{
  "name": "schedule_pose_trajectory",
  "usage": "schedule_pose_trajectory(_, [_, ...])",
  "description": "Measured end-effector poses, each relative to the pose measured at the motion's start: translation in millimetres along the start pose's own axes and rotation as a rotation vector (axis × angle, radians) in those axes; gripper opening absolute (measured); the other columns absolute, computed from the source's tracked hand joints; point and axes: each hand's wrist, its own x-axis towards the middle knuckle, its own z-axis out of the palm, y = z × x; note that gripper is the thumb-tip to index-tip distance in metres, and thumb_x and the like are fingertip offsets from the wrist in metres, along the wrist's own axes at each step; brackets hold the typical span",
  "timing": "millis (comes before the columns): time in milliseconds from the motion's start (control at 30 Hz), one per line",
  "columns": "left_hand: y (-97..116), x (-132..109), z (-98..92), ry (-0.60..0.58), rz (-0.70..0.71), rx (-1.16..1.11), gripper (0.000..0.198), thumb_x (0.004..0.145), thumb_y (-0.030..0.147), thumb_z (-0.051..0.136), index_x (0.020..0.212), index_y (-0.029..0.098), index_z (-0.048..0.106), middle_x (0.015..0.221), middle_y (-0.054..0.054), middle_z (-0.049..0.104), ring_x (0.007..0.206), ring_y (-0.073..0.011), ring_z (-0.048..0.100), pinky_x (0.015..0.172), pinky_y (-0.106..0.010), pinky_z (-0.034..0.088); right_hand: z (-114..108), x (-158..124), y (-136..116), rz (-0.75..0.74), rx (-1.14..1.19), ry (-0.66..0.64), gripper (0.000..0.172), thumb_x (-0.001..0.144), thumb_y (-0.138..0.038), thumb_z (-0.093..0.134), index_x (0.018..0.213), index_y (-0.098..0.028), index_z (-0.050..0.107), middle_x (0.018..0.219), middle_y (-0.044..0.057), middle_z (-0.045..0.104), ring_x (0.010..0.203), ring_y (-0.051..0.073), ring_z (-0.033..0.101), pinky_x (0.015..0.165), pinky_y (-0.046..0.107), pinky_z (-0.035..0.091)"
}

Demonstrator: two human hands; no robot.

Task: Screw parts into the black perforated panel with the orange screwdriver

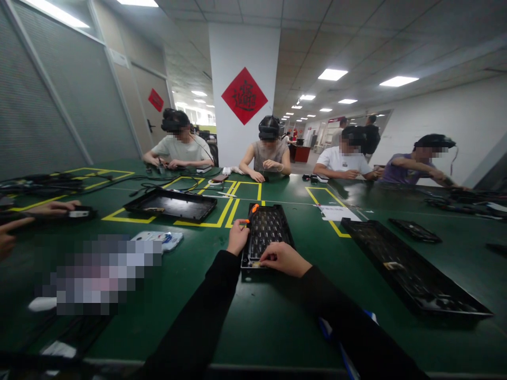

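Note:
In front of me on the green table lies a black plastic casing (pixel 270 229), open side up, with rows of small raised pieces inside. At its left edge, my left hand (pixel 237 238) has its fingers curled around an orange-and-black hand tool (pixel 252 213), whose exact kind I cannot make out. My right hand (pixel 285 258) pinches at the casing's near end. Beneath those fingertips shows a small yellowish part (pixel 258 264); whatever sits inside the pinch is too small to name.
Another black casing (pixel 174 205) lies to the left, a long one (pixel 415 269) to the right. A plastic packet (pixel 170 240) is at left, near a co-worker's hand (pixel 59 207). Yellow tape (pixel 233 203) marks the table (pixel 206 248). Several people sit opposite; cables (pixel 43 184) lie far left.

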Motion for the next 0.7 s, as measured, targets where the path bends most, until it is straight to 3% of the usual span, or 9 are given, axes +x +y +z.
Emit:
schedule_pose_trajectory(233, [0.1, 2.1, -0.6, 0.027, 0.009, 0.080, 0.026, 0.065, 0.016, 0.052, 0.090, 0.014, 0.055, 0.050, 0.005, 0.048, 0.042, -0.0068, 0.039, 0.046, -0.019, 0.029, 3.5, -0.8, 5.3, 0.054, 0.119, -0.006, 0.022, 0.074, -0.035, 0.060, 0.081, -0.017, 0.070, 0.073, 0.003, 0.066, 0.063, 0.011, 0.054, 0.059, 0.021, 0.038])
schedule_pose_trajectory(700, [5.2, -4.1, -1.6, 0.001, -0.021, 0.023, 0.025, 0.067, 0.015, 0.052, 0.092, 0.015, 0.054, 0.048, 0.007, 0.044, 0.042, -0.0068, 0.039, 0.046, -0.019, 0.028, 1.5, -1.6, 2.1, 0.082, 0.095, 0.025, 0.022, 0.073, -0.036, 0.062, 0.080, -0.017, 0.070, 0.072, 0.003, 0.066, 0.061, 0.010, 0.052, 0.057, 0.021, 0.037])
